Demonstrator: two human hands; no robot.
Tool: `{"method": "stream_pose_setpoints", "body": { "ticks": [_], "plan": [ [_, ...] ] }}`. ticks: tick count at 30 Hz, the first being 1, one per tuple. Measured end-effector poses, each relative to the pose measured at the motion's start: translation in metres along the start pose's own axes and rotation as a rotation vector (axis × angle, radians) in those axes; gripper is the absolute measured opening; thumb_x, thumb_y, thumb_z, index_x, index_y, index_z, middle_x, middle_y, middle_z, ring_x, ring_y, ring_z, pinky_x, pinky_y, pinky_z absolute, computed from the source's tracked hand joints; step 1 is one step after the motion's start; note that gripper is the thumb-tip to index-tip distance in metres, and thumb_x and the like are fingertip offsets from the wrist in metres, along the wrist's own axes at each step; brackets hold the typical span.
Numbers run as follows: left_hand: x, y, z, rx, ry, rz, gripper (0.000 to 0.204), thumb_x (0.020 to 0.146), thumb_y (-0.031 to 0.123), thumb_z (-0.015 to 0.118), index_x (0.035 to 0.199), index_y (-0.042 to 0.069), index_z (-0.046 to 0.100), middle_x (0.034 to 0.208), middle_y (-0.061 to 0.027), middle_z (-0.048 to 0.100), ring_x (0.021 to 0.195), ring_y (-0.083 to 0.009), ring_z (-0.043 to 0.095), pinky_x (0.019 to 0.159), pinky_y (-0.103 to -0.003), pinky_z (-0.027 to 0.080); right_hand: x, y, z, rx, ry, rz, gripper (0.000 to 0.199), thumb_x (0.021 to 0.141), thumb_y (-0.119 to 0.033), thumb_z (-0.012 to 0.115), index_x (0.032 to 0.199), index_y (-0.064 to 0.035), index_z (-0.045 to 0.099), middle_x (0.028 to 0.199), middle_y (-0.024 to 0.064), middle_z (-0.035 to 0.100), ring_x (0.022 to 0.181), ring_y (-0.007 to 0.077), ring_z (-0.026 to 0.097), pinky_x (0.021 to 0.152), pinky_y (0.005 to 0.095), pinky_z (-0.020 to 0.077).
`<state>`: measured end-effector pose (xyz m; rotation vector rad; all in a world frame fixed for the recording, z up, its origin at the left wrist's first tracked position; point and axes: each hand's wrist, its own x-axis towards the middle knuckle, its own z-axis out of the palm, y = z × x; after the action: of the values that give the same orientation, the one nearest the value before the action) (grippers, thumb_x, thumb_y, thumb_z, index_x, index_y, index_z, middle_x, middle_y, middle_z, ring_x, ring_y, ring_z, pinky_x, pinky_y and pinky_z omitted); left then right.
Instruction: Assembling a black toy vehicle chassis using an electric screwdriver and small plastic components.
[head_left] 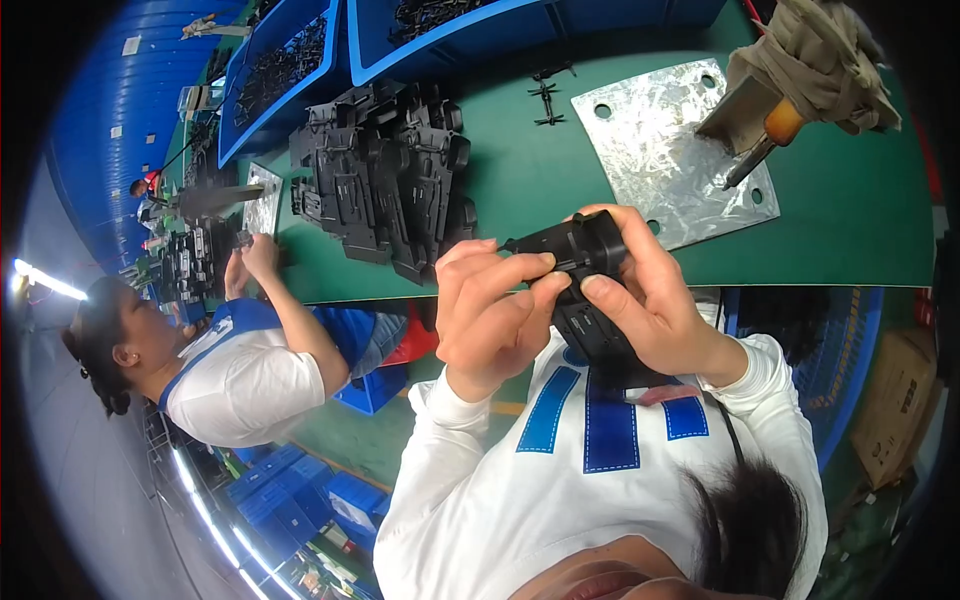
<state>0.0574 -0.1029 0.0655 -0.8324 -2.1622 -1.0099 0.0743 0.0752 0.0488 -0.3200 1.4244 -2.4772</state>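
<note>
Black part (590, 325) seems mid-work: right hand (655, 305) holds it, left hand (490, 315) pinches it, over desk's (520, 190) near edge. Dark stack (385, 180) by same edge: finished or waiting, cannot tell.

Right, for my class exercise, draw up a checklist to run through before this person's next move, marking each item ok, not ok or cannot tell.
1. Black part held securely: ok, the right hand grips it, thumb in front.
2. Left hand at the part: ok, its thumb and index fingertip are brought up to it.
3. Any small piece between the left fingertips: cannot tell, the fingers hide it.
4. Metal plate clear: not ok, a cloth-wrapped object and an orange-handled tool are over it.
5. Pile of black parts neatly arranged: not ok, they overlap in a heap.
</note>
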Motion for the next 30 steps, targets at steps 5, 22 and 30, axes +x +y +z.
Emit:
{"method": "stream_pose_setpoints", "body": {
  "ticks": [5, 22, 30],
  "plan": [
    [0.001, 0.006, -0.003, -0.024, 0.013, 0.020, 0.026, 0.073, 0.000, 0.083, 0.080, 0.008, 0.059, 0.093, -0.0070, 0.072, 0.078, -0.0224, 0.061, 0.079, -0.043, 0.052, -0.002, 0.002, -0.002, -0.144, 0.012, -0.064, 0.039, 0.097, -0.004, 0.054, 0.133, 0.0006, 0.040, 0.111, 0.0101, 0.060, 0.097, 0.0107, 0.059, 0.082, 0.0259, 0.0499],
    [-0.001, 0.012, -0.003, 0.089, -0.154, 0.027, 0.023, 0.068, 0.002, 0.083, 0.088, 0.009, 0.074, 0.103, -0.0006, 0.071, 0.085, -0.0163, 0.059, 0.086, -0.039, 0.050, 0.007, -0.006, 0.005, -0.025, 0.171, -0.004, 0.015, 0.100, -0.015, 0.055, 0.103, -0.0016, 0.050, 0.089, 0.0007, 0.058, 0.077, 0.0005, 0.049, 0.061, 0.0177, 0.0404],
    [-0.007, 0.003, 0.001, 0.032, -0.003, 0.048, 0.049, 0.063, 0.009, 0.091, 0.103, 0.011, 0.064, 0.109, -0.0081, 0.068, 0.090, -0.0233, 0.057, 0.076, -0.037, 0.052, 0.007, -0.022, 0.001, -0.076, 0.238, 0.068, 0.018, 0.097, -0.023, 0.050, 0.094, -0.0055, 0.048, 0.080, -0.0020, 0.050, 0.074, 0.0030, 0.042, 0.065, 0.0196, 0.0353]
  ]
}}
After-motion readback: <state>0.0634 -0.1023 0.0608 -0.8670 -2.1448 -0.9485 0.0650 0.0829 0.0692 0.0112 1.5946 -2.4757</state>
